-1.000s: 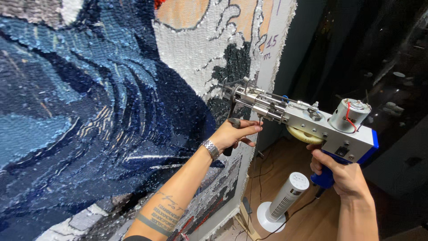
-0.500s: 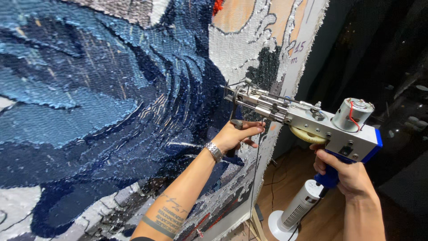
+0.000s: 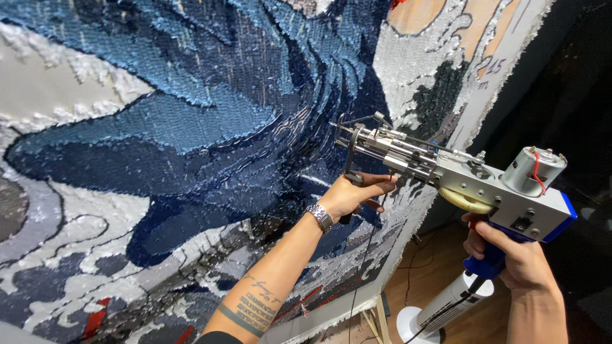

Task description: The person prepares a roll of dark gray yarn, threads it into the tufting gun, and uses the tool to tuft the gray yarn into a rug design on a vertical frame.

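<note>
A silver tufting gun (image 3: 472,181) with a blue grip and a small motor on top points its needle at a large tufted cloth (image 3: 191,127) in blues, white and grey. My left hand (image 3: 356,193) is closed around the gun's black front handle, close to the cloth; a metal watch sits on that wrist and the forearm is tattooed. My right hand (image 3: 516,255) grips the blue rear handle, lower right. The needle tip (image 3: 338,130) lies at or just off the dark blue area.
The cloth is stretched on a wooden frame whose leg (image 3: 382,318) stands on a wooden floor. A white tower-shaped appliance (image 3: 440,309) stands on the floor below the gun. A dark cord (image 3: 357,280) hangs beneath my left hand. Dark surroundings lie to the right.
The view has swung left and nearer, showing more of the blue cloth. Both hands keep their grip on the gun, which stays at about the same place against the cloth.
</note>
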